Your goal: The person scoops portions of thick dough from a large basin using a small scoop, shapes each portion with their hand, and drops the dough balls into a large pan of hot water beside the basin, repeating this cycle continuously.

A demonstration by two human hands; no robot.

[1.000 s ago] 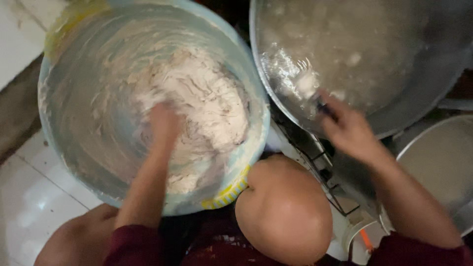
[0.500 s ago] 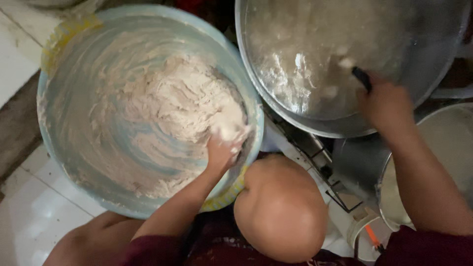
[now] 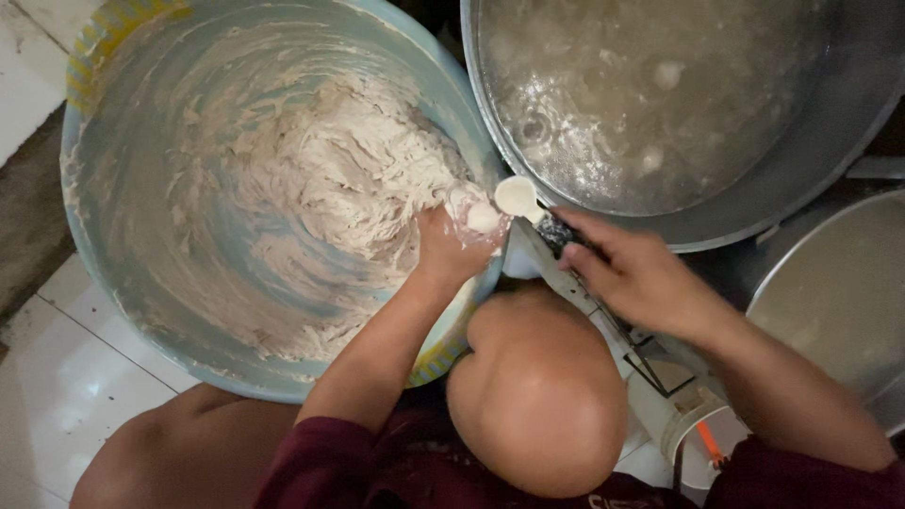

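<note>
At the near rim of the blue tub [image 3: 113,283], one pale, wet ball of dough [image 3: 484,218] sits squeezed in the left hand [image 3: 451,253], its grip closed round it. One small spoon [image 3: 520,198] touches the ball, its dark handle pinched in the right hand [image 3: 641,275]. Sticky, ragged dough mass [image 3: 330,179] fills the tub; two metal pans, one [image 3: 679,104] holding bubbling liquid, lie beyond.

I am seeing a white tiled floor [image 3: 57,377] lying at lower left, and another metal vessel [image 3: 839,302] sitting at right, beside a white container [image 3: 693,438].
</note>
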